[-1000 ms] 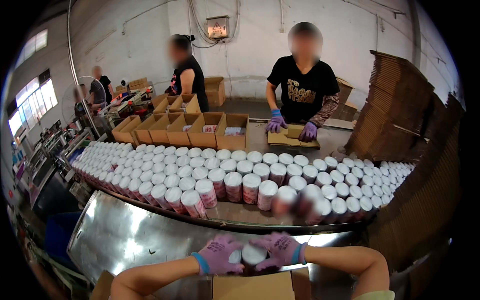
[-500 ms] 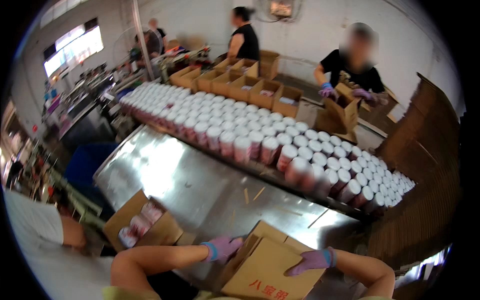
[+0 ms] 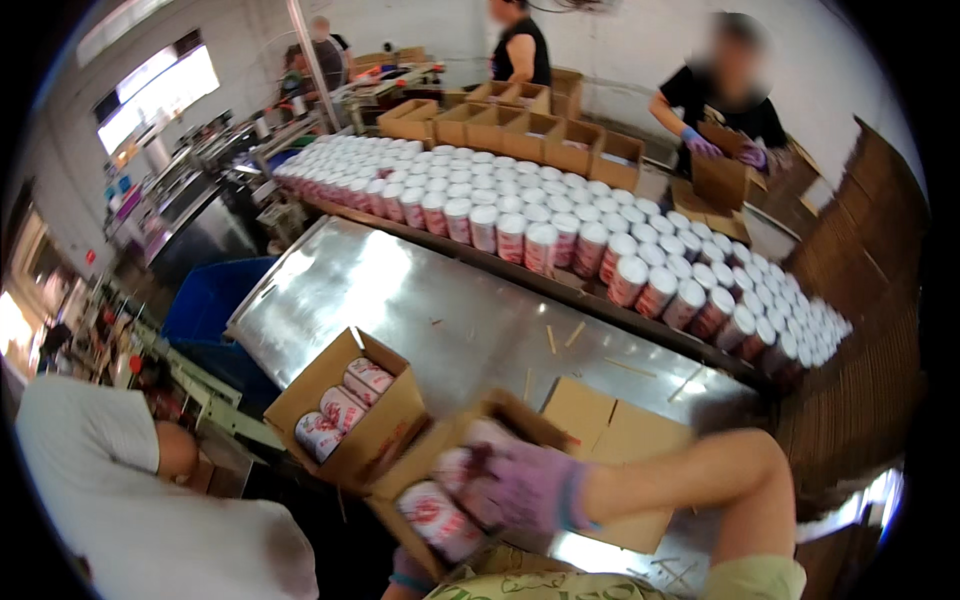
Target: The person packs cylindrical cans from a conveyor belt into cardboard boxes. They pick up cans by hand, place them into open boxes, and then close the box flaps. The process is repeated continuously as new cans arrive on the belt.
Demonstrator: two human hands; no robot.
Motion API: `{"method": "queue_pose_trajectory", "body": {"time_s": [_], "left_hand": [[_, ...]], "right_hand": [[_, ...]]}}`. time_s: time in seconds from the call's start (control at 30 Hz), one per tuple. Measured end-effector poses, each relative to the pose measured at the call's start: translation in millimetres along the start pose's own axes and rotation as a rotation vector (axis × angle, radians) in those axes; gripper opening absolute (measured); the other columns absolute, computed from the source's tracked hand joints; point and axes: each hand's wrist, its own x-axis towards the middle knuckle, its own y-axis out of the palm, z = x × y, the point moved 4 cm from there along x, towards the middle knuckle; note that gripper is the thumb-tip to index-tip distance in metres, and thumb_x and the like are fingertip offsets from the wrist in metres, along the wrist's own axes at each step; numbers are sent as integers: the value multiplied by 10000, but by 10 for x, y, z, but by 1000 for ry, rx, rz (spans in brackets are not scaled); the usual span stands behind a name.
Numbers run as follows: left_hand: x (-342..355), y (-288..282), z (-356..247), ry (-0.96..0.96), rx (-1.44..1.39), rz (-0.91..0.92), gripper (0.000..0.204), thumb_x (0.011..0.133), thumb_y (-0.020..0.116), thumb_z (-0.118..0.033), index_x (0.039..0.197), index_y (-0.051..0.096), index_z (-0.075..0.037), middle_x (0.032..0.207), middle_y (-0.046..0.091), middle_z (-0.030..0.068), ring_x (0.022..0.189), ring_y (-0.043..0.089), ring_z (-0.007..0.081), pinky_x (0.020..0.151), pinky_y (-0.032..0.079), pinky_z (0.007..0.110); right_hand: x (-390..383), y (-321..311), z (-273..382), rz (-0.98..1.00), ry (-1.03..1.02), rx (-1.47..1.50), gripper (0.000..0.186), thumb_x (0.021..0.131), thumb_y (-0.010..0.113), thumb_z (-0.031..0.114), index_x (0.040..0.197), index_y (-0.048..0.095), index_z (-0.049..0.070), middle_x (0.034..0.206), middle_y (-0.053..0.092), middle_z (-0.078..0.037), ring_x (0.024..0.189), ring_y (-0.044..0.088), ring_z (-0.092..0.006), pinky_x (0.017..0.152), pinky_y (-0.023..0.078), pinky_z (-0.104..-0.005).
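In the head view my right hand (image 3: 525, 485), in a purple glove, reaches into an open carton (image 3: 520, 410) at bottom center, over white-and-red cans (image 3: 440, 520) lying on their sides; its fingertips are blurred. My left hand (image 3: 408, 572), mostly hidden, is low at that carton's near left side, its fingers out of sight. Left of it another open carton (image 3: 305, 385) holds a row of cans lying down. To the right, flat cardboard (image 3: 630, 460) lies on the steel table (image 3: 440, 310).
Rows of upright cans (image 3: 625, 280) line the far ledge, with open cartons (image 3: 520, 140) behind. Co-workers (image 3: 725, 100) stand opposite; another in grey (image 3: 110, 480) is at my left. A blue bin (image 3: 205, 310) is left, stacked cardboard (image 3: 850, 300) right, thin strips (image 3: 570, 335) on the table.
My view has swung left. Both hands were on cardboard; now my right hand has moved left into a carton of cans and my left hand has sunk mostly out of sight.
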Motion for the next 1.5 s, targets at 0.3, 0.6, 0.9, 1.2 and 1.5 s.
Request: {"method": "queue_pose_trajectory", "body": {"time_s": [0.3,0.6,0.9,1.2,1.5], "left_hand": [[-909,-2047,-1225,337,94,-675,396,869,528,-375,1200,585,-165,1214,604,103,1118,579,281,836,515,459],[96,1158,-972,841,2278,284,809,707,692,-556,1326,472,-85,1411,319,209,1233,313,480,1055,236,573],[1042,1527,-838,624,2377,646,651,783,603,-532,1283,527,-123,1244,537,149,988,566,387,843,449,492],[537,1971,-2109,626,911,265,272,915,509,-235,832,603,7,830,651,95,793,629,190,702,498,327],[-26,2418,-1818,1176,1838,600,662,760,712,-363,1297,517,-28,1381,430,204,1326,270,431,1089,241,493]], "right_hand": [[1801,126,-740,-38,211,-181,186,826,601,316,974,703,267,1067,617,5,1056,529,-234,964,308,-482],[-803,1048,-198,-499,987,305,527,847,555,472,1286,519,182,1359,478,-117,1212,479,-299,1033,333,-438],[-2644,1597,934,-237,1520,271,451,808,586,440,1164,572,162,1346,437,-95,1272,383,-307,1004,324,-549],[-2953,280,456,-1323,1042,1095,389,998,432,285,1240,554,7,1168,623,-103,1114,558,-188,991,403,-339],[-2307,176,-359,-1211,1399,742,803,758,698,66,1448,288,101,1172,575,-160,1107,545,-232,980,414,-331]]}}
